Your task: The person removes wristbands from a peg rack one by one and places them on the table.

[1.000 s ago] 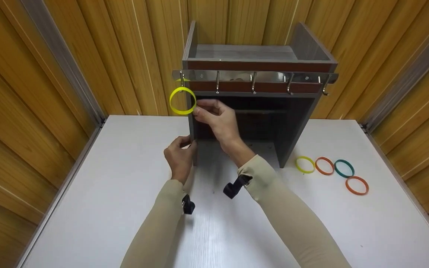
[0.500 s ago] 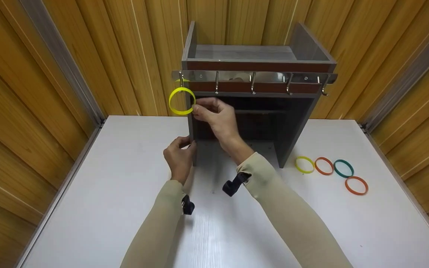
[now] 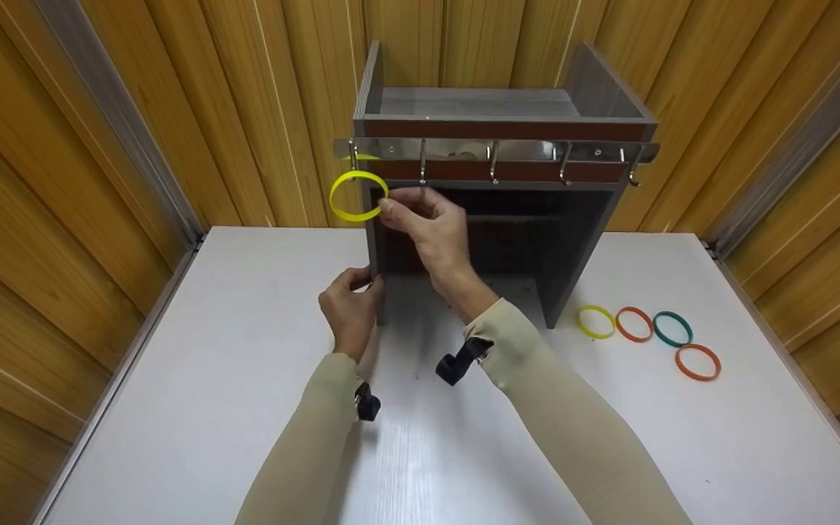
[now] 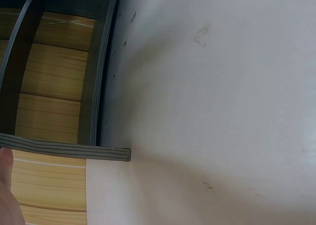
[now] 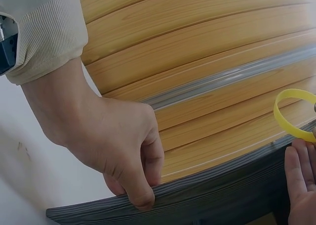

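Observation:
My right hand [image 3: 436,232] pinches a yellow silicone wristband [image 3: 335,206] between thumb and fingertips, holding it up in front of the leftmost hook [image 3: 354,152] of a metal hook rail [image 3: 456,150]. A yellow arc shows on the rail behind the band. Low on the left, my left hand [image 3: 351,310] grips the front edge of the grey shelf unit's side panel [image 3: 372,244], thumb on one face and fingers on the other. In the right wrist view the left hand [image 5: 118,146] grips this panel, and the wristband [image 5: 282,118] appears at the right edge.
On the white table [image 3: 245,408], right of the shelf, lie a yellow band [image 3: 581,329], a red-orange band [image 3: 620,327], a green band [image 3: 659,332] and another red-orange band [image 3: 679,368]. Several more hooks line the rail. Wood-patterned walls [image 3: 281,87] enclose the table.
My right hand has risen slightly, and the wristband has tilted and shifted a little upward at the leftmost hook. The left hand keeps its grip on the panel.

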The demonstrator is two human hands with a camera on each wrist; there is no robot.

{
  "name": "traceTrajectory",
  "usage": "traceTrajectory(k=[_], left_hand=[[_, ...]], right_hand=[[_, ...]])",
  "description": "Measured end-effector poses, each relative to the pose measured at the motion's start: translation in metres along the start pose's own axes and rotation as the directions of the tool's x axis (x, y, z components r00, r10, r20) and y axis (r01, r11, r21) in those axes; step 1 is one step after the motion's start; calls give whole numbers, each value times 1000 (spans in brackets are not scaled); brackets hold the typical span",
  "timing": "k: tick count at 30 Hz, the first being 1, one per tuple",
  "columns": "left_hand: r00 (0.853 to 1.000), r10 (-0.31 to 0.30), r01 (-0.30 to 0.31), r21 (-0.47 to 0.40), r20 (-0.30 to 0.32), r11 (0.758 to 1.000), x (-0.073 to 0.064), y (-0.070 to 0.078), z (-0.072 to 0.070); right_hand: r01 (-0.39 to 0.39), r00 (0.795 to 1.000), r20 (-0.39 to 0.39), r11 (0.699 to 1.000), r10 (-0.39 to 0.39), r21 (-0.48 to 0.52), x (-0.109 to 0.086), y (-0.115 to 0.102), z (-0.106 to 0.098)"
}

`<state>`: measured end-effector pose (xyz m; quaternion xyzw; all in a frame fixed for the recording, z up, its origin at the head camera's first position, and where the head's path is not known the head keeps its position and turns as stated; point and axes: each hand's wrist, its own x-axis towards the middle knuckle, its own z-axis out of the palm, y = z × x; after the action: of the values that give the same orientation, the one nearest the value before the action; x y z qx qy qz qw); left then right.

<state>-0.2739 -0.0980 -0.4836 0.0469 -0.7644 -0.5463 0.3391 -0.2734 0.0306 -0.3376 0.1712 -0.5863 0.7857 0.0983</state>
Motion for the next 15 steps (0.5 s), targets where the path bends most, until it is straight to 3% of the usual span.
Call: traceTrajectory(k=[6,15], left_hand=[[1000,-6,6,-20,3,1000,0,-1,-2],[1000,-2,2,-6,3,1000,1,-2,-2]], right_hand=[[14,1000,-22,1000,-14,-7,-2,-4,1],[30,999,-24,998,-29,61,-4,-9,2]])
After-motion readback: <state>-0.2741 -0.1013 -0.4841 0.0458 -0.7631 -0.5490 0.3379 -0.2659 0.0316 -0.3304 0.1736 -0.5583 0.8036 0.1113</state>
